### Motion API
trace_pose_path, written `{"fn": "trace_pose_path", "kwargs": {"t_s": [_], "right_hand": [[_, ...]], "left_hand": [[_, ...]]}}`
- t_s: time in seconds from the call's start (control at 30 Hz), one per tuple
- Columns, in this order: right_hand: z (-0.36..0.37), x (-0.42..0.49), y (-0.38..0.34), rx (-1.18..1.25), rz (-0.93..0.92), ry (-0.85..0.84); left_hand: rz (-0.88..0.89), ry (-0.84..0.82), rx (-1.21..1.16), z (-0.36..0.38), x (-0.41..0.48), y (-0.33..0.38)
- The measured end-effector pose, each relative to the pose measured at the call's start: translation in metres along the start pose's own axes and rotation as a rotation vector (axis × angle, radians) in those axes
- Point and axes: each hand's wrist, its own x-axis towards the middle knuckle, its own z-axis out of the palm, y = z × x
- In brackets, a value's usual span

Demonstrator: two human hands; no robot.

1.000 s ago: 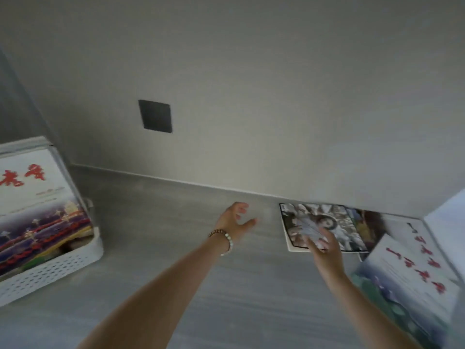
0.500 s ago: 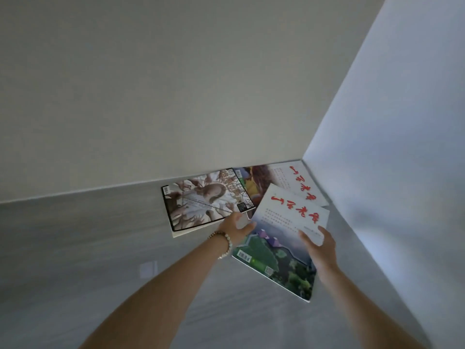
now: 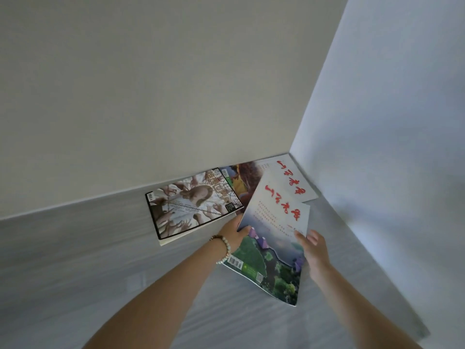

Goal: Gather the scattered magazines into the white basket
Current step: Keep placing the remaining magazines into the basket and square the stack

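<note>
A magazine with red characters over a green landscape is tilted up off the grey surface. My left hand, with a bead bracelet at the wrist, grips its left edge. My right hand holds its right edge, thumb on the cover. Behind it lies a black-bordered magazine showing a figure among many hands. A white magazine with red characters lies in the corner, over a brown and orange cover. The white basket is out of view.
A beige wall runs along the back and a pale blue-white wall closes the right side, meeting in a corner behind the magazines. The grey wood-grain surface stretches left and toward me.
The view swung right, away from the basket, into the corner. Both hands reached the landscape magazine, closed on its edges and lifted its near side off the surface.
</note>
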Motion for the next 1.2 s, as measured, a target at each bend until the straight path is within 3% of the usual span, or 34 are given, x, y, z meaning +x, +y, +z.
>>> {"fn": "trace_pose_path", "kwargs": {"t_s": [0.23, 0.37, 0.6, 0.87, 1.0, 1.2], "right_hand": [[0.068, -0.049, -0.045, 0.101, 0.032, -0.22], [0.143, -0.099, -0.084, 0.138, -0.072, -0.48], [0.314, -0.247, -0.119, -0.042, -0.276, -0.754], [0.486, -0.451, -0.087, -0.127, -0.579, -1.113], [0.547, -0.529, -0.057, -0.136, -0.767, -1.202], [0.593, -0.577, -0.007, -0.237, -0.942, -1.241]], "left_hand": [[0.066, 0.149, -0.177, -0.1, -0.053, 0.007], [0.081, 0.297, -0.246, -0.181, -0.113, -0.01], [0.021, 0.657, -0.294, -0.332, -0.277, -0.073], [-0.123, 1.169, -0.109, -0.436, -0.504, -0.162], [-0.141, 1.253, -0.106, -0.462, -0.587, -0.205], [-0.32, 1.426, -0.088, -0.472, -0.641, -0.265]]}}
